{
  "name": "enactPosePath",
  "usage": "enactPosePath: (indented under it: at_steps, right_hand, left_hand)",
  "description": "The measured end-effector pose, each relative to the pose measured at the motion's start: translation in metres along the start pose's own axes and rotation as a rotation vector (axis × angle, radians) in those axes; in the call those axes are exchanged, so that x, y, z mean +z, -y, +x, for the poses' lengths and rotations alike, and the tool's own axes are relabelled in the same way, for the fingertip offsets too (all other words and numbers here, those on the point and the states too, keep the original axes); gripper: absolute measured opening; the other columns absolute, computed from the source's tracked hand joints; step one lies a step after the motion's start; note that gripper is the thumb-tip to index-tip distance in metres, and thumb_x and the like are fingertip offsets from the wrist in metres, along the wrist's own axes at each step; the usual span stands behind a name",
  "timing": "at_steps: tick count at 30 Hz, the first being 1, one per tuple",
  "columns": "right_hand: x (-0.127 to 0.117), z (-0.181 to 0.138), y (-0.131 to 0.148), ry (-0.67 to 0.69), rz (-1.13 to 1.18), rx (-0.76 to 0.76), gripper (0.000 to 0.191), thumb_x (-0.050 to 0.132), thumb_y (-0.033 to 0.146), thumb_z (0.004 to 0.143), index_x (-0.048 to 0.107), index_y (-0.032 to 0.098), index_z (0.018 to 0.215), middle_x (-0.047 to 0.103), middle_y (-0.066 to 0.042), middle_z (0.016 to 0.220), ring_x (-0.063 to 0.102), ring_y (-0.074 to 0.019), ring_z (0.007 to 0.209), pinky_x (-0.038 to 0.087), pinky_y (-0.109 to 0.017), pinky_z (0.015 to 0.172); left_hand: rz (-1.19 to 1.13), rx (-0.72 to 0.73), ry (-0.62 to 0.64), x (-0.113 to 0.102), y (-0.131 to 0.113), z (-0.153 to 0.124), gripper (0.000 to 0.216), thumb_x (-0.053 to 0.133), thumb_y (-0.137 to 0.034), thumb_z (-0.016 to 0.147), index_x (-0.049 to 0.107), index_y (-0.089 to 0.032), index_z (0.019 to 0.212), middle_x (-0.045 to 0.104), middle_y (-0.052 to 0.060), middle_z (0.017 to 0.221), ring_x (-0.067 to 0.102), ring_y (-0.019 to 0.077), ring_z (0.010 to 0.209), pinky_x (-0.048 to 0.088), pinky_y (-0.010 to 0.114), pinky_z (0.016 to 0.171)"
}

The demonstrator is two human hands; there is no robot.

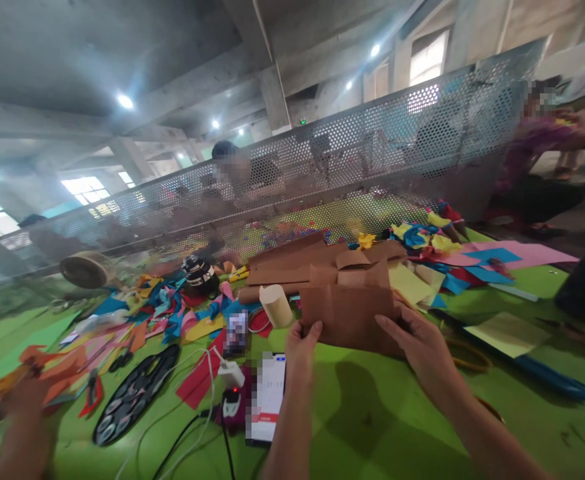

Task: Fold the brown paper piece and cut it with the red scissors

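Note:
A folded sheet of brown paper (347,310) is held up over the green table by both of my hands. My left hand (303,340) pinches its lower left corner, thumb in front. At the lower right edge, my right hand (412,337) grips it with the thumb across the front and the fingers behind. More brown paper (285,267) lies flat just beyond it. Left of the held sheet stands a cream roll (275,305). Below my left wrist lies a phone (267,400) with its screen lit.
A perforated metal divider (362,140) runs behind the table (352,427). Scissors (122,357), red-handled pliers (91,393), a black palette tray (137,393) and a power socket with cables (232,403) lie left. Coloured paper scraps (417,237) pile up. A co-worker's hand (27,387) is far left.

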State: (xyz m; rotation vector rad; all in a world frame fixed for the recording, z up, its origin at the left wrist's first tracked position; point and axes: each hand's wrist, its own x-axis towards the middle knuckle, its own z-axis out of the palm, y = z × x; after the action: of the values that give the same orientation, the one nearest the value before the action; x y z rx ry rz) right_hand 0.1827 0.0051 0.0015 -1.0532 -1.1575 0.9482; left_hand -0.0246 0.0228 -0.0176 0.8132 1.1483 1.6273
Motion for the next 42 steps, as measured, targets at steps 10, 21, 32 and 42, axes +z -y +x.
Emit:
enactPosePath:
  at_steps: [10,21,32,42]
  right_hand:
    - [0.0,0.0,-0.001,-0.026,0.112,0.037,0.042,0.082,0.059,0.072,0.073,0.024,0.095,0.079,-0.007,0.092,0.07,-0.0291,0.085,0.057,-0.042,0.079]
    - [0.002,-0.001,0.0,-0.053,0.112,0.019,0.039,0.081,0.059,0.072,0.07,0.025,0.088,0.078,-0.005,0.09,0.07,-0.0278,0.083,0.058,-0.04,0.077]
    - [0.003,-0.003,0.002,-0.117,-0.033,-0.045,0.029,0.076,0.051,0.074,0.064,0.025,0.074,0.062,0.001,0.068,0.056,-0.0197,0.065,0.046,-0.031,0.061]
    - [0.006,-0.004,0.005,-0.134,0.017,-0.032,0.032,0.077,0.053,0.072,0.062,0.025,0.072,0.063,0.001,0.067,0.054,-0.0191,0.065,0.044,-0.029,0.059]
  left_hand:
    - [0.001,0.018,0.012,0.006,-0.014,-0.008,0.045,0.095,-0.04,0.049,0.068,-0.017,0.077,0.078,0.006,0.084,0.069,0.0206,0.082,0.051,0.033,0.084]
    - [-0.008,0.017,0.008,0.007,-0.017,-0.01,0.045,0.095,-0.034,0.049,0.066,-0.018,0.08,0.077,0.005,0.087,0.068,0.0211,0.085,0.05,0.034,0.087]
    - [0.006,0.03,0.042,0.005,-0.019,-0.009,0.04,0.092,-0.031,0.05,0.067,-0.018,0.077,0.076,0.003,0.082,0.067,0.0194,0.081,0.05,0.031,0.082]
    - [0.028,0.039,0.048,0.002,-0.015,-0.007,0.04,0.093,-0.037,0.053,0.068,-0.018,0.077,0.075,0.004,0.082,0.066,0.0192,0.082,0.049,0.03,0.082]
